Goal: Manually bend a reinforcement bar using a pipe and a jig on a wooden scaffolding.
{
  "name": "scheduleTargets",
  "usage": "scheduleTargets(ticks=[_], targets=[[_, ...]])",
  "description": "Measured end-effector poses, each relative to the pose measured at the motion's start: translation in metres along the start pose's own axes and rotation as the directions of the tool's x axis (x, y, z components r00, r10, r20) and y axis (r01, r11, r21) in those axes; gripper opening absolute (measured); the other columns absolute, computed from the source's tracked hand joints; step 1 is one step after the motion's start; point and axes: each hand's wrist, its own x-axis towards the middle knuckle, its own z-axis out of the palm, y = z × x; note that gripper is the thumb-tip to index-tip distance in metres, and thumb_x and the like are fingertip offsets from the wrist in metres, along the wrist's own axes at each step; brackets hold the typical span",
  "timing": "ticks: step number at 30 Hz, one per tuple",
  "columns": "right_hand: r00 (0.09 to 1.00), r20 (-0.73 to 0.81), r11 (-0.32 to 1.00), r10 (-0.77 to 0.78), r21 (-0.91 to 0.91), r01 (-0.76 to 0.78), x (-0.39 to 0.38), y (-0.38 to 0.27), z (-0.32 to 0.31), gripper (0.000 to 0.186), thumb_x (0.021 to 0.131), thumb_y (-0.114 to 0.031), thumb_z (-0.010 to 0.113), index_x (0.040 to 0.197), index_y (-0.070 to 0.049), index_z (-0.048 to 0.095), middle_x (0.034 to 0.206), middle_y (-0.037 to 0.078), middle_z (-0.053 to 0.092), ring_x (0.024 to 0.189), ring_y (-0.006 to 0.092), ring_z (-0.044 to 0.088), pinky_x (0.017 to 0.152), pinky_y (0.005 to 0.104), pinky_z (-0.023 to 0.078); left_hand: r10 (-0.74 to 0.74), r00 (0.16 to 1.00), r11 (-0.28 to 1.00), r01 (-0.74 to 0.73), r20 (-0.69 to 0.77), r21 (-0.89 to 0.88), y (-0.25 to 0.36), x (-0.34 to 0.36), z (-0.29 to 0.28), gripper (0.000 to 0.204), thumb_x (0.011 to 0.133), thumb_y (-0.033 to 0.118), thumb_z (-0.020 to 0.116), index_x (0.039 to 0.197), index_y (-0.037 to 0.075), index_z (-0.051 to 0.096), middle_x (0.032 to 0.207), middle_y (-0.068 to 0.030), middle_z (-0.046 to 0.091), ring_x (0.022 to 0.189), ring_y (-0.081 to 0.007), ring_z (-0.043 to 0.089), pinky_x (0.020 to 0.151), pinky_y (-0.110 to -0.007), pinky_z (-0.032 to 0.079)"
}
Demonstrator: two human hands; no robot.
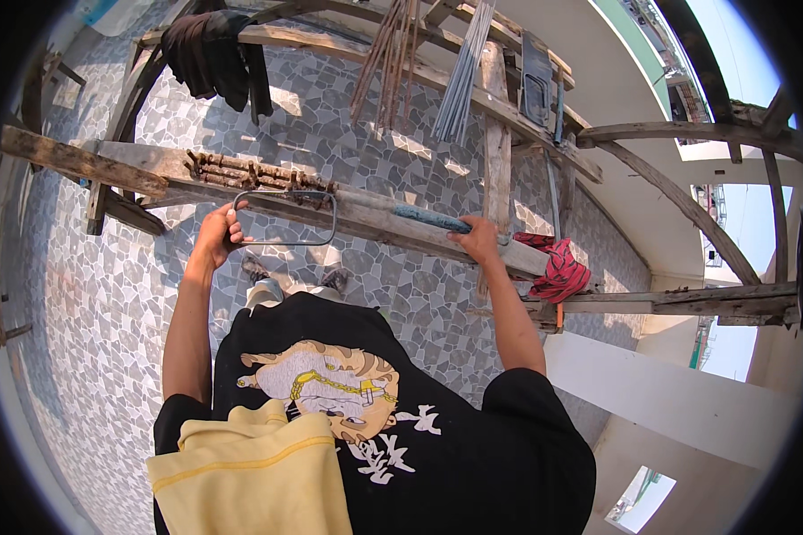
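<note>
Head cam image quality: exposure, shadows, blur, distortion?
Head view: sky at right looks washed out, dark cloth at upper left shows little detail; sun patches and shadows on tiled floor; left hand and right hand without obvious motion blur; long wooden beam at top appears bowed by the fisheye; black corners.

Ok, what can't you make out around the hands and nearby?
All in the head view:
Bent metal rod: left portion, partly covered by the left hand.
Blue pipe: stretch covered by the right hand.
Rusty rods: upper ends, cut off by the top edge.
Yellow cloth: lower end, cut off by the bottom edge.
</note>
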Motion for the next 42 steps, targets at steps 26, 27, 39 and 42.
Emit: scheduleTargets(ticks=[26,27,39,42], targets=[[0.940,-0.188,0.946,0.286,0.208,-0.247,-0.059,-0.032,0.009,0.052,0.074,-0.053,0.073,0.102,-0.009,0.073,0.100,0.017,0.070,0.099,0.0352,0.064,0.090,0.0423,0.048,-0.074,0.993,0.994,0.066,0.093,0.087,0.011,0.010,-0.006,0.040,0.093,0.007,0.034,0.131,0.007,0.047,0.060,0.0053,0.030,0.050,-0.0093,0.032,0.084,-0.039,0.051],[0.926,-0.224,0.943,0.305,0.208,-0.260,-0.071,-0.041,0.010,0.052,0.074,-0.053,0.073,0.103,-0.010,0.073,0.101,0.017,0.070,0.101,0.0352,0.064,0.090,0.0425,0.048,-0.072,0.988,0.996,0.064,0.137,0.065,0.011,0.014,-0.010,0.038,0.090,0.006,0.035,0.125,0.006,0.050,0.060,0.0051,0.030,0.050,-0.0093,0.032,0.076,-0.036,0.051],[0.613,-0.522,0.780,0.593,0.183,-0.599,-0.260,-0.263,0.146,0.037,0.086,-0.040,0.064,0.102,-0.006,0.067,0.106,0.013,0.067,0.101,0.0334,0.062,0.087,0.0474,0.042,-0.066,0.964,0.997,0.058,0.259,0.042,-0.001,0.040,-0.013,0.035,0.089,0.004,0.034,0.119,0.008,0.051,0.061,0.0031,0.035,0.052,-0.0118,0.035,0.057,-0.029,0.039],[0.611,-0.503,0.767,0.611,0.186,-0.614,-0.267,-0.259,0.119,0.035,0.085,-0.040,0.066,0.101,-0.009,0.067,0.097,0.012,0.067,0.096,0.0345,0.061,0.082,0.0474,0.044,-0.126,0.945,0.990,0.138,0.303,-0.018,0.004,0.042,-0.007,0.035,0.088,0.006,0.035,0.119,0.007,0.050,0.061,0.0012,0.036,0.052,-0.0127,0.035,0.057,-0.031,0.039]])
